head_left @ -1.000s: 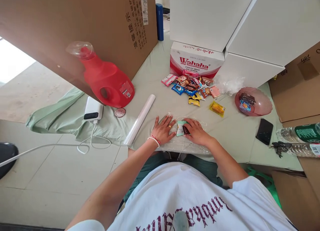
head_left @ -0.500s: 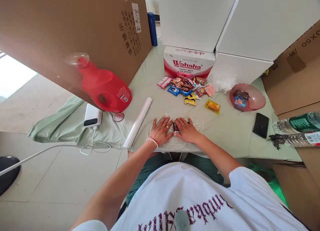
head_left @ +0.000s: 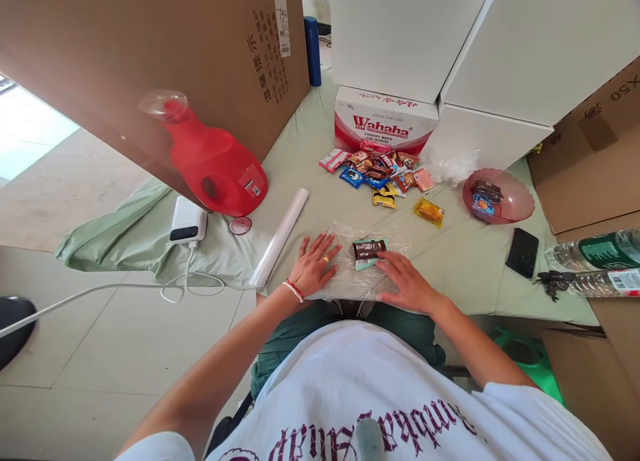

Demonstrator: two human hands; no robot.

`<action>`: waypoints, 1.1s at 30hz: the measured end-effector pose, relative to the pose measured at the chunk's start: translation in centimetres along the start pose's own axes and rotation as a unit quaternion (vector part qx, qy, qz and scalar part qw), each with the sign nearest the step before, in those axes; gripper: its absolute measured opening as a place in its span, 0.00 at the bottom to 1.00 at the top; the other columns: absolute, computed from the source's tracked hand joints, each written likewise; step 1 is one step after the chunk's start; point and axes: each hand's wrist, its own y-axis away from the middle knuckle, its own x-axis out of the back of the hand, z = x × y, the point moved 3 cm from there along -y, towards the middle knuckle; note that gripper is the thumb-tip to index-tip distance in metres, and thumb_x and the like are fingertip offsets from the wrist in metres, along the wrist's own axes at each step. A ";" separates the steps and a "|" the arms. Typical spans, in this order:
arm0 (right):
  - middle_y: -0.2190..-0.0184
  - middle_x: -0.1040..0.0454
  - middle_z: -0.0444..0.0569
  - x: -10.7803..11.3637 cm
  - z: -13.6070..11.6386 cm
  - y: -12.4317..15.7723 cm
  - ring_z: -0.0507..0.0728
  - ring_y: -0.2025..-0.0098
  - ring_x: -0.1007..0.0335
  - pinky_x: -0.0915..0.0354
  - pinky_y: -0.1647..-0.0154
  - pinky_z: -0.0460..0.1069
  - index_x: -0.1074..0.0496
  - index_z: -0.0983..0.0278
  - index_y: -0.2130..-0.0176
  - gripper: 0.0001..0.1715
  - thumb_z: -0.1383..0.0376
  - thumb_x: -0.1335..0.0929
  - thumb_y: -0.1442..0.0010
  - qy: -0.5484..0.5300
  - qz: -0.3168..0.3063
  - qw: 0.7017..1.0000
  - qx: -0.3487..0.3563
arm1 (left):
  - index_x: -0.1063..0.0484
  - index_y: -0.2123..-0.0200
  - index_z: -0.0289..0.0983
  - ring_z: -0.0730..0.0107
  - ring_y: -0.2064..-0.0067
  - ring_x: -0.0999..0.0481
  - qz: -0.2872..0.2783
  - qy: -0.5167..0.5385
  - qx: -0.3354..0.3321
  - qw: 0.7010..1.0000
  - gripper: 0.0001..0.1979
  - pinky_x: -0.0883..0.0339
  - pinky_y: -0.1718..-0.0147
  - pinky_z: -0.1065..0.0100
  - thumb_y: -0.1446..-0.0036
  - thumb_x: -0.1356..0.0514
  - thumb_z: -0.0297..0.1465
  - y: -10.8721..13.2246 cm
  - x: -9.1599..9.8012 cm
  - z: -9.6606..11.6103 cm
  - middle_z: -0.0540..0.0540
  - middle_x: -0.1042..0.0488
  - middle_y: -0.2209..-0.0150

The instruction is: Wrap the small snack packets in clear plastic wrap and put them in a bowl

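Note:
A sheet of clear plastic wrap (head_left: 357, 284) lies on the green cloth (head_left: 310, 201) in front of me. On it rests a brown snack packet (head_left: 369, 248) stacked on a teal one (head_left: 364, 262). My left hand (head_left: 314, 266) lies flat on the wrap's left edge, fingers spread, a ring on one finger. My right hand (head_left: 406, 281) rests on the wrap just below and right of the packets, fingers extended, holding nothing.
A white roll (head_left: 279, 237) lies left of the wrap. Behind are a pile of snacks (head_left: 383, 173), a yellow packet (head_left: 429, 211), a pink bowl (head_left: 517, 208), a Wahaha box (head_left: 383, 122), a red jug (head_left: 213, 161), a power bank (head_left: 187, 220), a phone (head_left: 523, 252), keys (head_left: 549, 283) and bottles (head_left: 595, 264).
My right hand has drawn back from on top of the packets, which now lie uncovered on the wrap. The left hand stays flat in nearly the same place.

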 end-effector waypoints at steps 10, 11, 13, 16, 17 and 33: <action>0.44 0.26 0.55 -0.5 -0.2 2.9 0.61 0.43 0.31 0.29 0.43 0.59 0.22 0.58 0.51 0.14 0.67 0.36 0.28 -0.114 0.116 0.986 -0.024 | 0.41 0.28 0.40 0.50 0.26 0.41 -0.104 0.082 -0.070 0.989 0.40 0.66 0.26 0.38 0.46 0.43 0.27 2.7 1.0 -1.7 0.39 0.42 0.26; 0.45 0.26 0.55 0.4 0.3 2.0 0.60 0.44 0.30 0.29 0.44 0.58 0.22 0.58 0.51 0.14 0.65 0.36 0.28 -0.133 0.118 0.984 -0.030 | 0.42 0.28 0.40 0.47 0.26 0.43 -0.113 0.076 -0.074 0.988 0.42 0.70 0.27 0.36 0.47 0.41 0.30 2.5 1.1 -1.3 0.38 0.44 0.25; 0.51 0.24 0.55 2.3 1.4 0.0 0.58 0.50 0.26 0.28 0.49 0.55 0.21 0.59 0.52 0.14 0.62 0.36 0.28 -0.168 0.107 0.978 -0.060 | 0.39 0.29 0.42 0.41 0.25 0.47 -0.118 0.058 -0.067 0.989 0.41 0.76 0.29 0.32 0.47 0.36 0.37 2.1 1.1 -0.5 0.37 0.45 0.25; 0.60 0.23 0.51 4.1 3.3 -2.7 0.55 0.62 0.26 0.30 0.60 0.50 0.20 0.61 0.54 0.16 0.58 0.35 0.30 -0.204 0.047 0.970 -0.126 | 0.31 0.35 0.43 0.37 0.24 0.53 -0.075 0.039 -0.042 0.996 0.39 0.78 0.29 0.31 0.49 0.32 0.47 1.3 0.7 0.7 0.37 0.42 0.26; 0.62 0.22 0.50 4.3 3.9 -3.4 0.55 0.64 0.27 0.32 0.62 0.49 0.20 0.61 0.55 0.16 0.57 0.35 0.31 -0.214 0.026 0.965 -0.149 | 0.28 0.38 0.43 0.37 0.24 0.52 -0.052 0.042 -0.037 0.997 0.36 0.77 0.29 0.31 0.48 0.32 0.48 0.9 0.4 1.0 0.37 0.40 0.27; 0.82 0.35 0.38 0.6 8.6 -5.2 0.50 0.82 0.41 0.44 0.79 0.45 0.29 0.62 0.65 0.12 0.55 0.34 0.40 -0.372 -0.041 0.841 -0.391 | 0.37 0.35 0.39 0.50 0.40 0.25 0.054 0.227 0.108 0.966 0.34 0.48 0.30 0.44 0.39 0.40 0.49 -0.2 -0.5 0.3 0.38 0.22 0.46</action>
